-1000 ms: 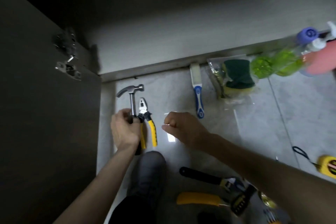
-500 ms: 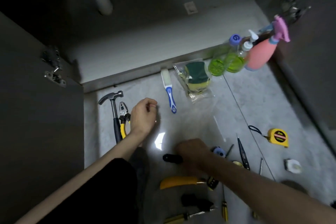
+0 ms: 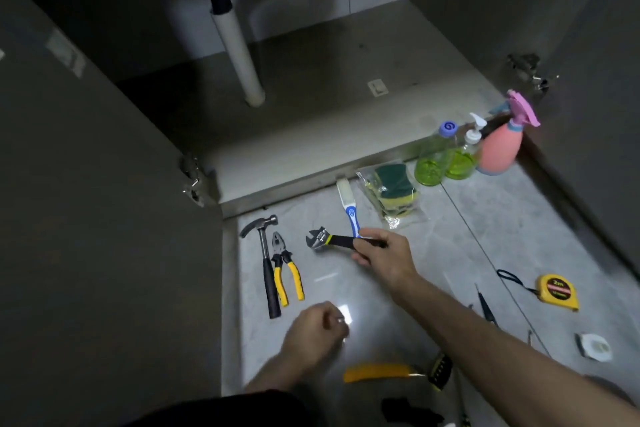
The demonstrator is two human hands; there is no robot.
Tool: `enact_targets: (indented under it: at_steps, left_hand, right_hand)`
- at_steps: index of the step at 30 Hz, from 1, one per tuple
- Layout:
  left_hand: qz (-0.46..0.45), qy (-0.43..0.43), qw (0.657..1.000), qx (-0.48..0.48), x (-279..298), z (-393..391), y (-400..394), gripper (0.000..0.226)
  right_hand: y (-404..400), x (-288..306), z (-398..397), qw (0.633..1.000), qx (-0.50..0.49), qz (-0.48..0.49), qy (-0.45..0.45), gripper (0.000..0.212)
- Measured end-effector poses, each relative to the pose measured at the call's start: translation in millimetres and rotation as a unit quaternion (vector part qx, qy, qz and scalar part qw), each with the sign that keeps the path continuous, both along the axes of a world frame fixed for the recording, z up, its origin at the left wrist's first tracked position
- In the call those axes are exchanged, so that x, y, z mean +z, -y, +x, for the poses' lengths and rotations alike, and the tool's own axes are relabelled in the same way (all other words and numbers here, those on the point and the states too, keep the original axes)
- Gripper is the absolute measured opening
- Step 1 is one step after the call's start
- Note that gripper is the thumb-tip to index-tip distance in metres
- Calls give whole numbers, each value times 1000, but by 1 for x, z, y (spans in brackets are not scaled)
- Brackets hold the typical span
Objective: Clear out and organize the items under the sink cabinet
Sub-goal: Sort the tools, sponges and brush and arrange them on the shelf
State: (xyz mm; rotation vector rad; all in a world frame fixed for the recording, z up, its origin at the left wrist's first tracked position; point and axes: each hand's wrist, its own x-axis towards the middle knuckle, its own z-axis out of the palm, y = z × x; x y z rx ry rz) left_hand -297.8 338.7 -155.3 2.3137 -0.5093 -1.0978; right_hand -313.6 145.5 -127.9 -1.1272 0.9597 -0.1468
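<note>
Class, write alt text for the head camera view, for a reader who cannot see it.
A right hand holds a wrench above a tiled floor, beside a hammer and pliers laid before an open sink cabinet. The left hand hovers loosely curled nearby.

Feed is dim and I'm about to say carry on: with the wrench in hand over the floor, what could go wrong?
The right hand grips the wrench by its handle end only; it may tip or drop onto the tiles. Set down carelessly, it could knock the pliers or brush. Loose tools near the knee risk being knelt on.
</note>
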Motion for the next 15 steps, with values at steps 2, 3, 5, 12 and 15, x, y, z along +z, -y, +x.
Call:
enact_targets:
  at_steps: [2,3,5,12,15]
  left_hand:
    - [20,23,998,-51,-20,-19,2,38]
    - [31,38,995,-88,-29,-28,1,48]
    - [38,51,986,-152,-43,-40,0,55]
    - [49,114,947,-296,-71,-43,-4,52]
    - [31,149,928,-341,-82,-57,-7,56]
  right_hand:
    - [-12,-25,4,996,-5,87,-15,17]
    - [-18,-38,6,993,-1,114,-22,18]
    - [-29,-61,9,986,-23,159,-31,18]
    - [-56,-115,16,964,191,-163,-89,28]
    - [-68,-124,21,927,242,-269,-96,21]
